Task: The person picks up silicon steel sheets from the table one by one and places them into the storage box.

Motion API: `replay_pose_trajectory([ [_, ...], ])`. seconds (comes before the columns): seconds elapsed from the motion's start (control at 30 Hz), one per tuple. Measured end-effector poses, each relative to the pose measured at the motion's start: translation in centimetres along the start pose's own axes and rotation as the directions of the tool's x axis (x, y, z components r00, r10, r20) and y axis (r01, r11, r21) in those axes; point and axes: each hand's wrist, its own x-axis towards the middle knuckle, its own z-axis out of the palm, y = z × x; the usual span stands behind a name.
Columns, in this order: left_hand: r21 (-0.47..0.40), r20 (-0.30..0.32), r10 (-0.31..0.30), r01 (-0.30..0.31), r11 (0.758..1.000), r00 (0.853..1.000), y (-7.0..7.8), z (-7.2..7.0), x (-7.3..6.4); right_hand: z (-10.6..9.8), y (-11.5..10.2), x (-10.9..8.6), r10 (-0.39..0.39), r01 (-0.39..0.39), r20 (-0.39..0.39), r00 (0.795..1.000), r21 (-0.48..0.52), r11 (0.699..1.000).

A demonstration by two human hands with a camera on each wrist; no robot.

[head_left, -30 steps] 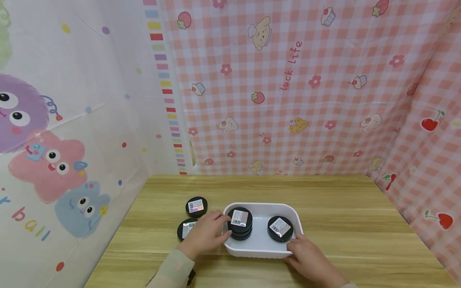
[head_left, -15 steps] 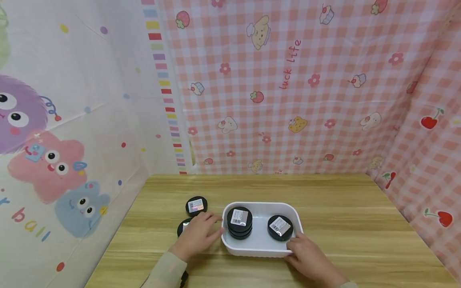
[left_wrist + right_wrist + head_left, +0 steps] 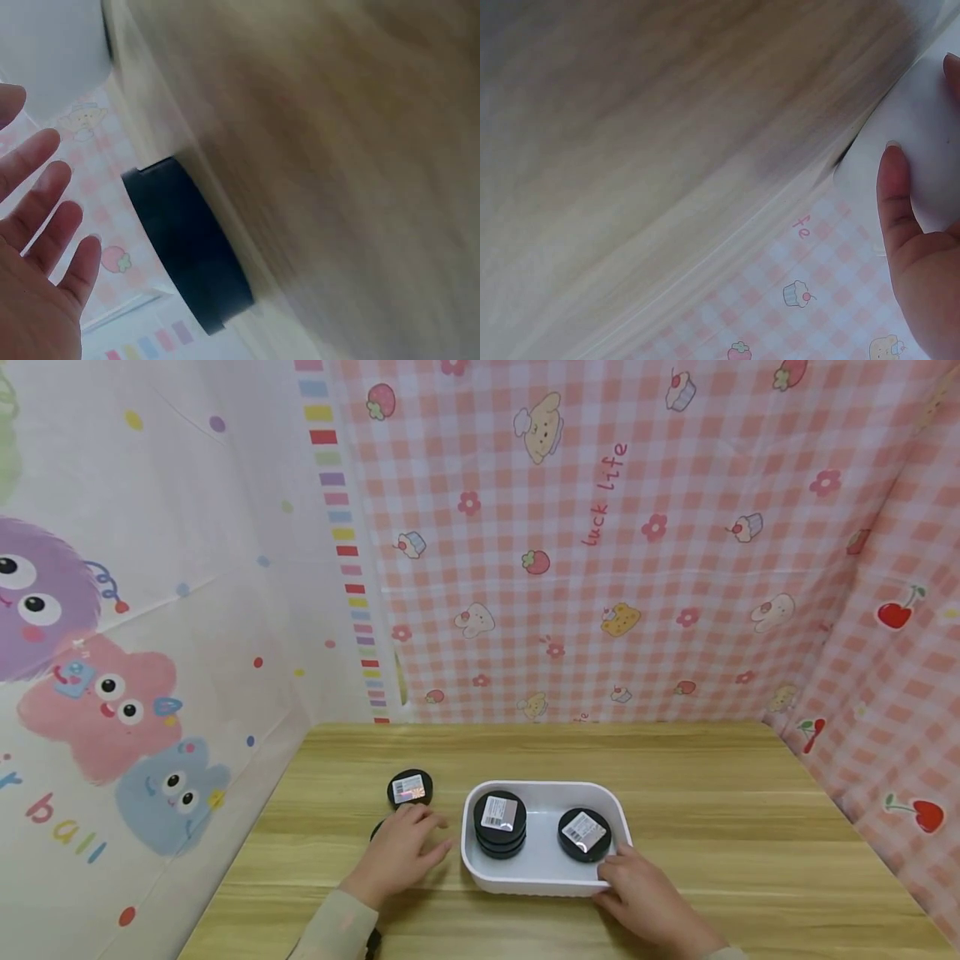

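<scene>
Lower centre: your left hand point(image 3: 397, 853), fingers loosely spread, holding nothing, near black disc point(image 3: 187, 244) | Lower centre-right: your right hand point(image 3: 647, 897) pinches white bin's point(image 3: 536, 888) rim

The left hand point(image 3: 399, 857) and right hand point(image 3: 654, 897) are bare. The left sleeve point(image 3: 335, 930) is pale beige with a straight cuff and faint pinkish patch; a small black piece point(image 3: 372, 942) shows beside it. The right sleeve point(image 3: 726, 953) shows only a pale edge.

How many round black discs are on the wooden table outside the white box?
2: one round black disc lies just beyond the left hand; a second disc is mostly hidden by that hand. More could be hidden behind it.
</scene>
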Motion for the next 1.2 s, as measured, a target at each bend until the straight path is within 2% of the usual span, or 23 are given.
replay_pose_trajectory([
  [0.3,0.003,0.0,-0.062,0.062,0.998,0.998,-1.1,0.4,-0.8,0.3,0.1,-0.1,-0.011,0.011,-0.022,1.0,0.0,1.0],
  [0.53,0.014,0.027,-0.105,0.105,0.994,0.994,-1.6,-0.2,-0.9,0.2,0.2,-0.1,-0.015,0.015,-0.04,0.999,0.0,1.0],
  [0.93,0.051,0.113,-0.244,0.24,0.969,0.963,-2.4,-0.9,-1.5,0.2,0.1,0.0,0.0,0.0,-0.011,1.0,0.001,1.0],
  [1.13,0.045,0.135,-0.282,0.278,0.96,0.95,-2.8,-1.0,-1.6,0.3,0.2,-0.1,-0.007,0.007,-0.027,1.0,0.002,1.0],
  [1.2,0.04,0.131,-0.283,0.28,0.959,0.95,-2.9,-1.0,-1.7,0.3,0.2,-0.1,-0.011,0.011,-0.035,0.999,0.002,1.0],
])
